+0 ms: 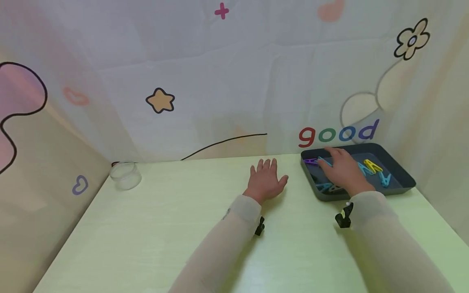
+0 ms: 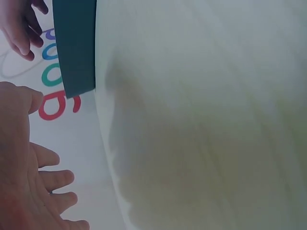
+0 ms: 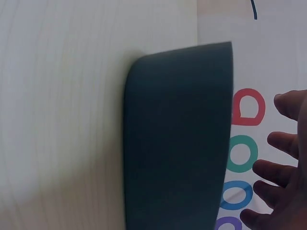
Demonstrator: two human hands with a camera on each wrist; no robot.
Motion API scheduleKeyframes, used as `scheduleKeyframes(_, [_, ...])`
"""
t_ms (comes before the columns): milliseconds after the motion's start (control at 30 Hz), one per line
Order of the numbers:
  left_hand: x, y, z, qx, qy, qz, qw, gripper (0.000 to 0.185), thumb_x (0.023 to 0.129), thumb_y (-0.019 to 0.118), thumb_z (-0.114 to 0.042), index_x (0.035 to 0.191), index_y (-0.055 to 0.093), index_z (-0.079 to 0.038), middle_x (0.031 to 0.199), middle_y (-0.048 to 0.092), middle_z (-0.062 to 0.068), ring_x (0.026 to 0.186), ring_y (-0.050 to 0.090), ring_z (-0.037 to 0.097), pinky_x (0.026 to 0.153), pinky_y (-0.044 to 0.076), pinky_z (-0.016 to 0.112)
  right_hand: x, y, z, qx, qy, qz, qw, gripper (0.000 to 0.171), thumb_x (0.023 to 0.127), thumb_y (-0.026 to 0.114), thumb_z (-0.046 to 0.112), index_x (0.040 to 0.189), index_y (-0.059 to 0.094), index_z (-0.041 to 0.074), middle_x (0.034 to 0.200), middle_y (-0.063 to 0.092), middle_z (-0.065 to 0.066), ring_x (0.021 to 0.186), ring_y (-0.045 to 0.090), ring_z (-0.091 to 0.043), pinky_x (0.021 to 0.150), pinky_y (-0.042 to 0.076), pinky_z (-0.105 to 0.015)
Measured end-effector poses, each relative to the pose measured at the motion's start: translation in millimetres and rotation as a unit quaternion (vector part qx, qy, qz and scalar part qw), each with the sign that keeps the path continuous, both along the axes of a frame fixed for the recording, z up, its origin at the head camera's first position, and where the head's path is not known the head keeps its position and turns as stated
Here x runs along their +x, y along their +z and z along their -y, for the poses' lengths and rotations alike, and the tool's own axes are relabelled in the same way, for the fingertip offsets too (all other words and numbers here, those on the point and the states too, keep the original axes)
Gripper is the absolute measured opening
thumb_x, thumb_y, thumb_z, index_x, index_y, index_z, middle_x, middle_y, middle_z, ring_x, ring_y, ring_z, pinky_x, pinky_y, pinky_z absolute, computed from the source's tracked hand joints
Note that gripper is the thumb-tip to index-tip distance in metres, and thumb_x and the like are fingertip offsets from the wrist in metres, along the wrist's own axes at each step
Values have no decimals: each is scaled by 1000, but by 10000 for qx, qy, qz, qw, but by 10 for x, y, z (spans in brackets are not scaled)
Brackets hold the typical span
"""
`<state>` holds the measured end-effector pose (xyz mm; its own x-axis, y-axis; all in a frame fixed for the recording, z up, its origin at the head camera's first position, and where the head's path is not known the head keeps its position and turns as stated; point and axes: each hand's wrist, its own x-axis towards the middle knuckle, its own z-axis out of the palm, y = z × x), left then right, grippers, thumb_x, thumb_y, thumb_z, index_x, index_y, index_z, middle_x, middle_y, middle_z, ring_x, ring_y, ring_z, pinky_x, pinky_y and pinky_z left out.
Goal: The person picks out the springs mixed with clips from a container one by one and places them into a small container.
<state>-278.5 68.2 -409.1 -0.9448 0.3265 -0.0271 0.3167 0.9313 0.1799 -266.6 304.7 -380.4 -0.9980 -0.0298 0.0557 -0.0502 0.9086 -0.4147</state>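
My left hand (image 1: pixel 264 182) is over the table with its fingers spread, a little left of a dark tray, and nothing is in it. Over the left part of that tray (image 1: pixel 397 162) hovers my right hand (image 1: pixel 344 171), fingers loosely bent and holding nothing. Small clothespins lie in the tray: a purple clothespin (image 1: pixel 311 162) at the far left, a yellow clothespin (image 1: pixel 373 165), and several blue ones, including a blue clothespin (image 1: pixel 384 179) toward the right. The right hand hides part of the tray's contents. In the right wrist view its fingers (image 3: pixel 276 172) show beyond the tray's side wall (image 3: pixel 177 139).
A clear round dish (image 1: pixel 126 176) stands at the table's far left corner. The pale table (image 1: pixel 154 236) ends at a white printed curtain (image 1: pixel 220 81) behind, with more curtain along the left and right sides. Each wrist carries a small black camera mount (image 1: pixel 344 215).
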Motion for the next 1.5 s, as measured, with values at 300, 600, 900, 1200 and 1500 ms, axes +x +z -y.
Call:
scheduleKeyframes(300, [78, -86, -188, 14, -102, 172, 9998, 71, 98, 28, -60, 155, 20, -19, 160, 27, 1, 150, 19, 23, 120, 20, 47, 77, -87, -230, 94, -172, 16, 9998, 74, 100, 33, 52, 150, 23, -1, 150, 22, -36, 135, 22, -56, 106, 22, -71])
scheduleKeyframes(600, [79, -124, -284, 398, -64, 368, 9985, 72, 97, 29, -61, 155, 20, -19, 160, 26, 1, 150, 20, 24, 121, 19, 47, 90, -54, -343, 150, -192, 100, 9997, 75, 101, 30, 53, 150, 22, -3, 149, 20, -38, 133, 21, -58, 105, 21, -72])
scheduleKeyframes(900, [68, -78, -455, 889, -106, 635, 9940, 73, 97, 31, -60, 154, 24, -16, 159, 29, 2, 149, 23, 24, 121, 20, 43, 75, 33, -541, 231, -378, 42, 9990, 75, 100, 30, 53, 150, 22, -3, 148, 20, -40, 131, 22, -59, 103, 22, -74])
scheduleKeyframes(1200, [107, -83, -546, 1050, -134, 875, 9905, 76, 96, 37, -60, 155, 21, -14, 158, 31, 3, 147, 27, 20, 119, 24, 27, 38, -17, -647, 157, -570, 147, 9981, 80, 99, 26, 58, 151, 18, -2, 150, 17, -39, 132, 21, -59, 102, 22, -74])
scheduleKeyframes(1500, [117, -126, -574, 1846, 75, 1382, 9730, 81, 94, 50, -52, 156, 13, -15, 157, 31, 3, 143, 36, 15, 115, 33, 29, 35, -58, -759, 98, -851, 312, 9958, 78, 100, 26, 56, 151, 18, -2, 150, 18, -39, 133, 22, -59, 104, 23, -72])
